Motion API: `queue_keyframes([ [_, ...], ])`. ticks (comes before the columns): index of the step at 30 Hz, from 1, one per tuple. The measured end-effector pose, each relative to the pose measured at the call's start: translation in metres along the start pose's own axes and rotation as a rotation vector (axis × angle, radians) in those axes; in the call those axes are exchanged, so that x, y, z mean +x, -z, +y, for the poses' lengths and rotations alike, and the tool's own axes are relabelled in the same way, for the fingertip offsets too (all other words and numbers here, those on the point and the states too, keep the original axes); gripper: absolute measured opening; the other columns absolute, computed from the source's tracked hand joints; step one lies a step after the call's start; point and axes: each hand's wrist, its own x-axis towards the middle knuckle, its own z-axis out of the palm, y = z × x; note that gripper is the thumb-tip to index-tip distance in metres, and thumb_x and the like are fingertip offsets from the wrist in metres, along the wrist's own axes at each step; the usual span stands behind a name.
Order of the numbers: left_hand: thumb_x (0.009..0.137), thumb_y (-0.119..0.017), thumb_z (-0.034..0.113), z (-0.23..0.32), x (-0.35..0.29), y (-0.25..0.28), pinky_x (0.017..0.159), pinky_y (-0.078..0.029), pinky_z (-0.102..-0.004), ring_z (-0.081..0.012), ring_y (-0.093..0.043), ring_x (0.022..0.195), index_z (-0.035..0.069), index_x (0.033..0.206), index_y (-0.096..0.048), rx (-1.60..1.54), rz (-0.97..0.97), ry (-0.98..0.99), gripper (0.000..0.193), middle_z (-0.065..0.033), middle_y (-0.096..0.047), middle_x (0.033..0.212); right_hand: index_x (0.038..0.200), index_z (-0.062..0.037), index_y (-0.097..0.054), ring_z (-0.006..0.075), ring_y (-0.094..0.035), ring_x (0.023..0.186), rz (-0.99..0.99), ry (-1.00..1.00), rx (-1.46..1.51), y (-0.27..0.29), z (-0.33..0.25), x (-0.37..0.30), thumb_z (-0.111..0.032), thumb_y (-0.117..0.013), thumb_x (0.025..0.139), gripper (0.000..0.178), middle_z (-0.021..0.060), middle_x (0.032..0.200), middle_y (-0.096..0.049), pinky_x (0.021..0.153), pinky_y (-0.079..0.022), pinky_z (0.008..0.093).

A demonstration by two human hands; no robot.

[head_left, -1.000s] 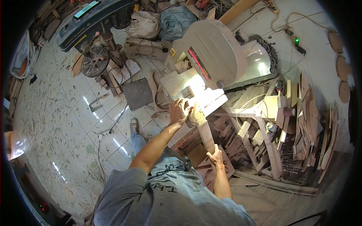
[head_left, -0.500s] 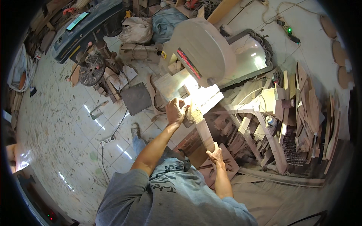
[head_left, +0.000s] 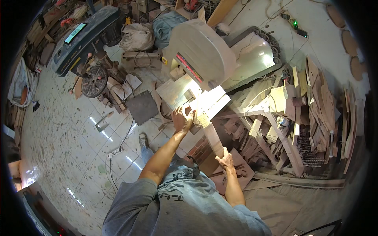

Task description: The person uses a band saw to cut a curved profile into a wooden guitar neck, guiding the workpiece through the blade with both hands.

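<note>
A long wooden piece [head_left: 213, 138] with a thicker, rough far end slants from the saw table [head_left: 173, 93] back toward my body. My right hand [head_left: 225, 159] is closed round its near end. At the thick far end, my left hand [head_left: 182, 119] rests against the left side with bent, slightly parted fingers and thumb touching the wood. Just beyond, a pale block [head_left: 212, 101] lies in bright lamp light whose glare hides detail. The bandsaw's big grey wheel housing [head_left: 201, 51] stands over the table; I cannot make out the blade.
Right of the saw, a wooden rack [head_left: 281, 143] is crammed with offcuts and drill bits. At the left stands a drill press [head_left: 88, 43] with a phone [head_left: 75, 33] on top. A power strip [head_left: 115, 152] and cord lie on the dusty tiled floor, near my shoe [head_left: 143, 139].
The view has shifted slightly, so the saw sits a little farther left in it. My left fingers look a bit more spread; both hands stay at nearly the same places on the wood.
</note>
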Motion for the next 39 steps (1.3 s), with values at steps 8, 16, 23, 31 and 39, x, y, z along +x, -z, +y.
queue_keyframes([
  [8, 0.08, -0.081, 0.032, 0.004, -0.003, 0.006, 0.098, -0.041, -0.0441, -0.0319, -0.064, 0.103, 0.003, 0.106, -0.073, 0.02, -0.034, -0.034, 0.04, -0.0132, -0.072, 0.102, 0.119, -0.0047, -0.053, 0.0464, -0.067, 0.101, 0.007, 0.023, 0.028, -0.004, 0.002, 0.002, -0.03, -0.08, 0.074, 0.059, 0.0267, 0.104, -0.07, 0.085, -0.056, 0.05],
  [16, 0.079, -0.078, 0.036, 0.012, -0.01, 0.013, 0.103, -0.039, -0.0461, -0.0349, -0.061, 0.111, 0.0, 0.122, -0.068, 0.103, -0.023, -0.178, 0.056, -0.0189, -0.069, 0.114, 0.118, -0.0037, -0.053, 0.0464, -0.067, 0.102, 0.015, 0.029, 0.039, -0.008, 0.003, 0.002, -0.027, -0.08, 0.075, 0.056, 0.027, 0.104, -0.071, 0.085, -0.056, 0.0496],
  [23, 0.083, -0.072, 0.04, 0.005, -0.014, 0.007, 0.108, -0.034, -0.0512, -0.0415, -0.055, 0.119, 0.005, 0.137, -0.061, 0.161, -0.1, -0.169, 0.066, -0.0229, -0.066, 0.121, 0.117, -0.004, -0.053, 0.0464, -0.068, 0.101, 0.022, 0.039, 0.051, -0.008, 0.003, 0.003, -0.027, -0.08, 0.074, 0.056, 0.027, 0.104, -0.071, 0.085, -0.056, 0.0498],
  [31, 0.086, -0.069, 0.044, 0.005, -0.012, 0.003, 0.109, -0.031, -0.0535, -0.0444, -0.052, 0.123, 0.009, 0.143, -0.057, 0.221, -0.166, -0.117, 0.068, -0.023, -0.064, 0.128, 0.116, -0.0042, -0.054, 0.0467, -0.068, 0.101, 0.035, 0.045, 0.056, -0.008, 0.003, 0.005, -0.026, -0.08, 0.074, 0.055, 0.0268, 0.103, -0.071, 0.084, -0.056, 0.0501],
  [39, 0.087, -0.069, 0.044, 0.008, -0.011, 0.003, 0.109, -0.029, -0.0535, -0.0436, -0.051, 0.126, 0.011, 0.145, -0.055, 0.226, -0.221, -0.075, 0.068, -0.0194, -0.063, 0.132, 0.114, -0.0054, -0.053, 0.0472, -0.067, 0.099, 0.051, 0.019, 0.048, -0.01, 0.001, 0.006, -0.026, -0.08, 0.074, 0.052, 0.0265, 0.101, -0.071, 0.083, -0.055, 0.0505],
])
